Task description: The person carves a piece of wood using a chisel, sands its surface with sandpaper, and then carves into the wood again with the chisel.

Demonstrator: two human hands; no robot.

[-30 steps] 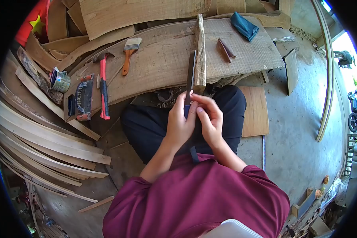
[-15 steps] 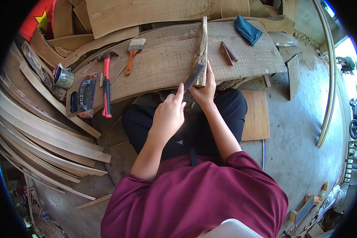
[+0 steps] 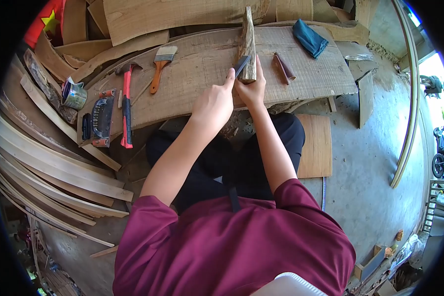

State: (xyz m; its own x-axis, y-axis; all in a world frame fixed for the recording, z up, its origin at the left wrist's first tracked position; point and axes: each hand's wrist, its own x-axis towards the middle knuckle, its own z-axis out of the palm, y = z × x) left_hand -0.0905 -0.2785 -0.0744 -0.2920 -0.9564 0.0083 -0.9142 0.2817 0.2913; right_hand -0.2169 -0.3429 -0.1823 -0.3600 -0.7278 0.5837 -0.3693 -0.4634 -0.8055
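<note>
My left hand point(image 3: 214, 102) is closed around a flat, dark metal file point(image 3: 242, 64), index finger stretched along it; its handle is hidden in my grip. The file lies against the near part of a narrow, rough-edged piece of wood point(image 3: 248, 39). My right hand point(image 3: 252, 92) grips that piece near its lower end, thumb and fingers on either side. The wood points away from me, over a broad plank point(image 3: 197, 69). To the right on the plank lie a folded brown sheet point(image 3: 283, 69) and a blue cloth point(image 3: 310, 38).
A paintbrush point(image 3: 161, 68), a claw hammer point(image 3: 127, 103) and a sanding block with a handle point(image 3: 103, 118) lie along the plank's left side. Beside them stands a tin can point(image 3: 74, 94). Curved wooden strips point(image 3: 59, 163) are stacked at left; a wooden board point(image 3: 315, 145) lies on the floor at right.
Both hands have reached farther forward with the file and the wood piece. The left arm is more outstretched. The view has shifted slightly.
</note>
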